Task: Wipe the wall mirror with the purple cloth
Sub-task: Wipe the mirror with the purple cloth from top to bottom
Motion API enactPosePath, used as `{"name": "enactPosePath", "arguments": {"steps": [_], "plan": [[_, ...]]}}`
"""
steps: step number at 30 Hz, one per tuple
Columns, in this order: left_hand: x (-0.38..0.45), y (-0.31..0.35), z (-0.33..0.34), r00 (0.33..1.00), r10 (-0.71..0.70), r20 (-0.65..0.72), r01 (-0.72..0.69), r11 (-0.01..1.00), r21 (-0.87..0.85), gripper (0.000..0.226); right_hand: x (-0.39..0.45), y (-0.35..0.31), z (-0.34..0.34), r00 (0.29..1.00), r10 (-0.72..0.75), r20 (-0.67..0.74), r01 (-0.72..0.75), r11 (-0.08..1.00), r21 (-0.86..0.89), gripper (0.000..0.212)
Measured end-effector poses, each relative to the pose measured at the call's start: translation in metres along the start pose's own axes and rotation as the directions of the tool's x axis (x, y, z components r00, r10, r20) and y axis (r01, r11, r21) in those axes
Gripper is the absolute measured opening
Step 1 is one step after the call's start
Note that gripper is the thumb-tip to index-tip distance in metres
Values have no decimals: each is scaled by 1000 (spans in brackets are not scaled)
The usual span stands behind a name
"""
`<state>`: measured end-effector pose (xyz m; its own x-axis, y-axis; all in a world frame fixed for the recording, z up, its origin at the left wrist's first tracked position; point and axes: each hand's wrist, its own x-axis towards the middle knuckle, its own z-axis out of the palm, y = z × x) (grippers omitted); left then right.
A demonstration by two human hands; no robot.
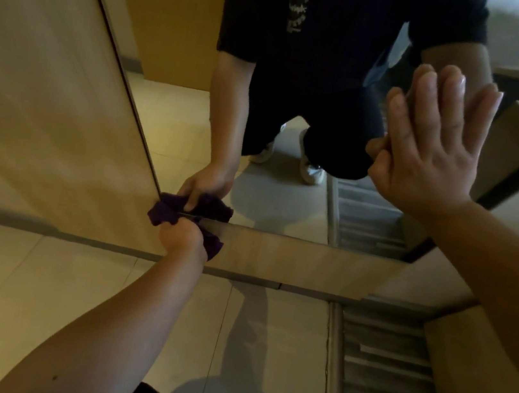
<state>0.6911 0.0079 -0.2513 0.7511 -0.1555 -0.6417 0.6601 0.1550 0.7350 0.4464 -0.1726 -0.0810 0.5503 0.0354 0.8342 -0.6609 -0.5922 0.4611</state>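
Note:
The wall mirror (284, 200) fills the upper middle of the head view and runs down to a wooden strip near the floor. My left hand (181, 238) is clenched around the bunched purple cloth (161, 213) and presses it against the mirror's bottom left corner. Its reflection shows just above, with the cloth doubled. My right hand (433, 148) lies flat against the glass at the right, fingers straight and close together, holding nothing. My reflected body in dark clothes and white shoes crouches in the mirror.
A beige wooden wall panel (47, 97) borders the mirror on the left. Pale floor tiles (100, 307) spread below. A striped grey mat (387, 367) lies at the right beside a wooden cabinet (480, 357). My dark-clad knees show at the bottom edge.

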Motion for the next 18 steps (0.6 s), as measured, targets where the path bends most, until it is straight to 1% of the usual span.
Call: {"name": "enactPosePath", "arguments": {"steps": [4, 11, 14, 18], "plan": [[-12, -7, 6, 1000, -8, 11, 8, 999, 42, 42, 0, -2, 0, 1000, 9, 1, -9, 1000, 17, 64], [-31, -26, 17, 998, -45, 45, 40, 994, 100, 48, 2, -4, -1, 999, 32, -23, -31, 999, 22, 56], [-43, -36, 25, 997, -58, 42, 52, 992, 118, 48, 2, -3, -3, 999, 31, 9, -31, 999, 14, 57], [-68, -55, 36, 993, -82, 88, 71, 991, 115, 45, 2, -2, -6, 998, 35, 43, -36, 999, 17, 60]]}}
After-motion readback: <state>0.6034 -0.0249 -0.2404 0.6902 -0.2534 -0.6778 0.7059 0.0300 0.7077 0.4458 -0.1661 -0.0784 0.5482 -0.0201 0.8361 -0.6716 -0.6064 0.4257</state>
